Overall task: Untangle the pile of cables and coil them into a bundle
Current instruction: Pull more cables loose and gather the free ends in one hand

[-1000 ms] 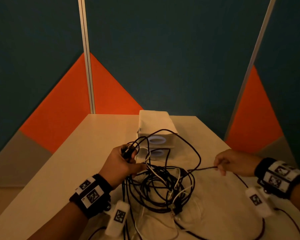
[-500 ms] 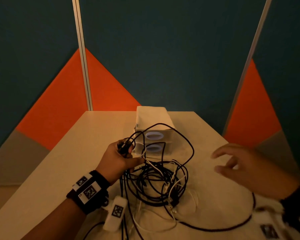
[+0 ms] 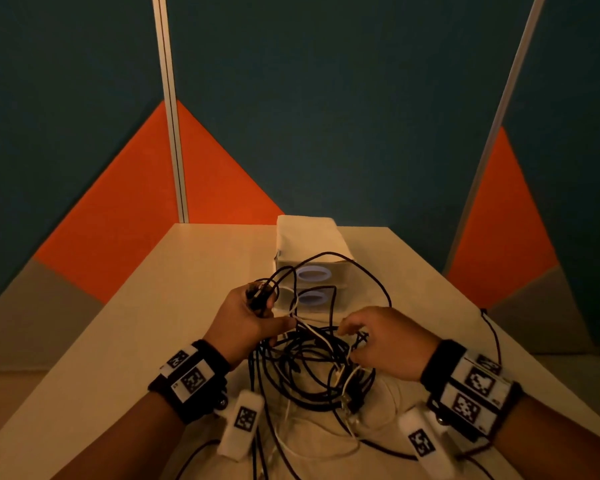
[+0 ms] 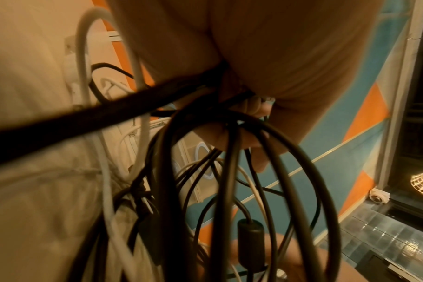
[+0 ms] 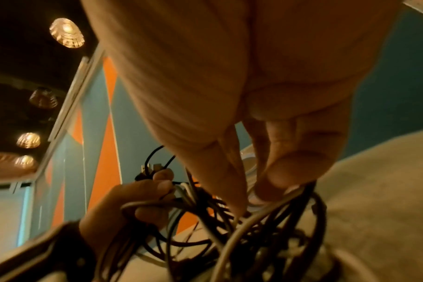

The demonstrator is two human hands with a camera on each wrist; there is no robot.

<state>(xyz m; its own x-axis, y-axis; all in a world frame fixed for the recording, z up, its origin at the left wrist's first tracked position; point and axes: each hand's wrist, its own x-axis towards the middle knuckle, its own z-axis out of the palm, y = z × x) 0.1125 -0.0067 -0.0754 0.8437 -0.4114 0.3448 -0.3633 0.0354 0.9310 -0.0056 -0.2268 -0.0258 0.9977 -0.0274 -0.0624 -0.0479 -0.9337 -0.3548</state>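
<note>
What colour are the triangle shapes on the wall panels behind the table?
Orange triangles on dark teal wall panels, clearest in the head view.

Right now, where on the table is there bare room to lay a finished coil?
Bare tabletop runs along the left, from the left hand out to the table's left edge. Another strip lies right of the white box. The middle is crowded: the cable tangle spreads between both hands, right hand reaching in.
</note>
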